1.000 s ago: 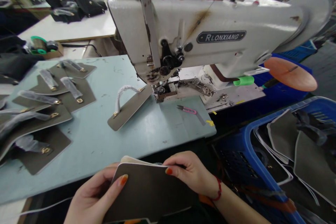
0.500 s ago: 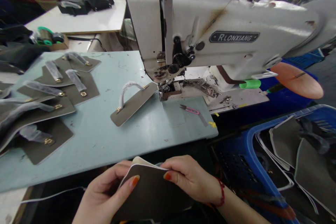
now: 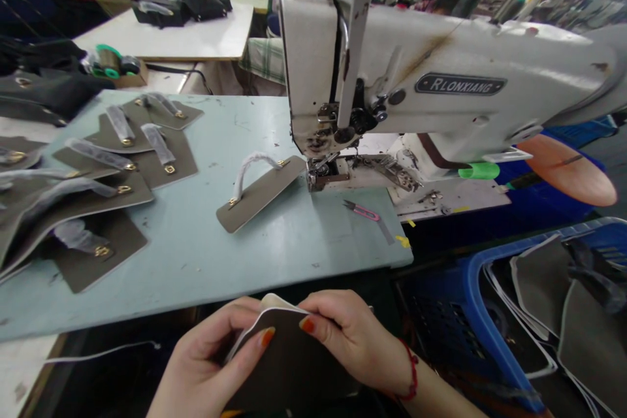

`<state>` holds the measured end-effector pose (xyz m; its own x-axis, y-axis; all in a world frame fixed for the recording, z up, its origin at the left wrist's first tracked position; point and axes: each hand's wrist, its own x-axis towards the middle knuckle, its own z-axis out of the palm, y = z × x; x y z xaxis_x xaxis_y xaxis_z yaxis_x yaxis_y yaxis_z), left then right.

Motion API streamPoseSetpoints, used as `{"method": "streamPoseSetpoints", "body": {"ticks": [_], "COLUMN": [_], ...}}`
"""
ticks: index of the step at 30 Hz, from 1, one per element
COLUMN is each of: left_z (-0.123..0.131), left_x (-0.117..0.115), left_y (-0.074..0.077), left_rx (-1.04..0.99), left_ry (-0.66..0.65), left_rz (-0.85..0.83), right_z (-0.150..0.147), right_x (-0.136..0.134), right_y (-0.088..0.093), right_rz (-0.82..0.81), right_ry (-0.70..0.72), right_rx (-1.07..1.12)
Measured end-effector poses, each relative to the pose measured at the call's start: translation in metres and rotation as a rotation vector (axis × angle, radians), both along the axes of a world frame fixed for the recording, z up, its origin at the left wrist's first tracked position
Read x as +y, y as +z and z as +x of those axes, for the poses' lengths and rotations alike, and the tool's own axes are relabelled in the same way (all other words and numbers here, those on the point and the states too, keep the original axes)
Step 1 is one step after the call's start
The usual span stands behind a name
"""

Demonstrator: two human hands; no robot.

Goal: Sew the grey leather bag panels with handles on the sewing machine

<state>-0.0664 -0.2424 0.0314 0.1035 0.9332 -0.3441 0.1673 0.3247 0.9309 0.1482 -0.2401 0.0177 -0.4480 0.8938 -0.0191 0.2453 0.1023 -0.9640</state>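
Nearest me, below the desk's front edge: my left hand [image 3: 206,366] and right hand [image 3: 353,339] share one dark taupe panel [image 3: 294,372]. Left grip is closed on it, thumb flat on the dark face, fingers behind. Right grip pinches the top edge, thumb in front. The panel has a pale backing that shows as a thin white rim. Its rounded top corner points up and away from me, toward the desk. Its long axis seems to run left to right between my hands, but the lower edge is out of view, so I cannot be sure.

To my right, low down, is a blue basket [image 3: 470,287] with more pale-rimmed panels lying in it.

On the pale green desk [image 3: 196,261], middle: a handled piece [image 3: 259,194] lies flat. Its long axis runs diagonally, near-left to far-right, and its far end touches the foot of the sewing machine [image 3: 441,91]. A white-wrapped handle arches along it. Pink snips [image 3: 365,212] lie just beside the machine bed, on the right.

Left side of the desk — an overlapping spread of handled panels [image 3: 98,209].

Farther back are green thread spools [image 3: 110,62], then a white table [image 3: 186,36] carrying black bags [image 3: 196,0].
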Motion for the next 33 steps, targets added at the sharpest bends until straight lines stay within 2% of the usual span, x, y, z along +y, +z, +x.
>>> {"method": "streamPoseSetpoints", "body": {"ticks": [7,13,15,18,19,24,33], "left_z": [0.003,0.007,0.009,0.010,0.009,0.005,0.011], "left_x": [0.005,0.006,0.004,0.003,0.004,0.009,0.008], "left_y": [0.001,0.002,0.003,0.004,0.005,0.004,-0.005], "left_rx": [0.015,0.063,0.054,0.023,0.022,0.080,0.116], "left_ry": [-0.079,-0.149,-0.105,0.028,0.030,-0.173,-0.215], "left_rz": [0.201,0.308,0.289,0.197,0.182,0.360,0.533], "right_z": [-0.009,-0.015,-0.015,-0.015,-0.014,-0.012,-0.020], "right_x": [0.004,0.001,0.001,0.000,0.000,-0.001,0.001], "right_y": [0.006,0.003,0.002,0.002,0.002,0.003,0.008], "right_rz": [0.035,0.087,0.110,0.127,0.125,0.102,0.202], "right_ry": [-0.078,-0.196,-0.216,-0.243,-0.249,-0.245,-0.227], "right_rx": [0.105,0.151,0.160,0.156,0.155,0.152,0.184]}}
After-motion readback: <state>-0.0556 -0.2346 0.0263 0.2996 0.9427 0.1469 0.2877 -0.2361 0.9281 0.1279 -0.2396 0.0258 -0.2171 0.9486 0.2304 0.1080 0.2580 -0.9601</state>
